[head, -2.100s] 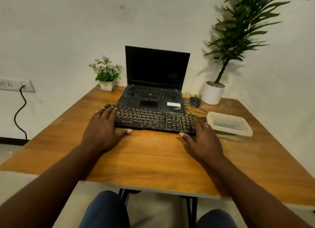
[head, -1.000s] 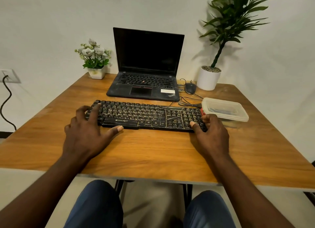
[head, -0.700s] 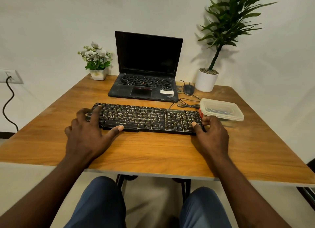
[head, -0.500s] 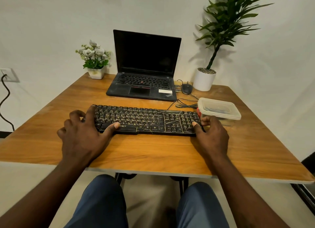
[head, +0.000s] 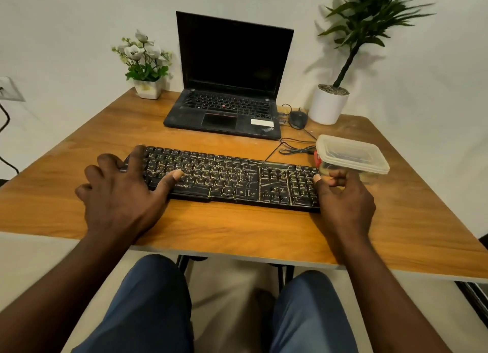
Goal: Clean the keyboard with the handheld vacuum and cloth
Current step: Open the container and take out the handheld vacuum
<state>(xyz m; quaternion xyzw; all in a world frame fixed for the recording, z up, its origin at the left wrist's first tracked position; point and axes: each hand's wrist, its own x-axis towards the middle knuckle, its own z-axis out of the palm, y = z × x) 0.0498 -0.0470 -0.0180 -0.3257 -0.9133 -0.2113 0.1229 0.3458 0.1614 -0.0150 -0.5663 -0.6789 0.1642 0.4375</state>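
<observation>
Keyboard (head: 232, 179) lies flat on the table (head: 237, 228), long side across, just in front of the open laptop (head: 227, 88) and apart from it. It's black, with dusty pale streaks all over the keys. Left hand (head: 118, 194) grips its left end: thumb on the keys near the bottom row, index finger over the top-left corner, other fingers curled round the end edge. Right hand (head: 343, 197) grips the right end: thumb tip on the outer numpad column, fingers curled round the end – they sit between the keyboard and the container (head: 351, 156). So both hands hold the keyboard, one at each end. Can't tell whether it's lifted at all; the front edge looks to be down on the wood. The container is clear plastic with its lid on, just right of the keyboard's far-right corner; contents unreadable, and something small and red (head: 316, 156) shows at its left side. The keyboard's cable (head: 295, 148) runs from its back edge in a loose tangle toward the mouse (head: 298, 119), which sits beside the laptop's right front corner. White plant pot (head: 328, 107) at the far right corner, small flower pot (head: 146, 88) far left, both by the wall. Wall socket (head: 9, 88) at the left edge with a black lead hanging from it. The person is seated – knees in blue trousers under the table's near edge.
</observation>
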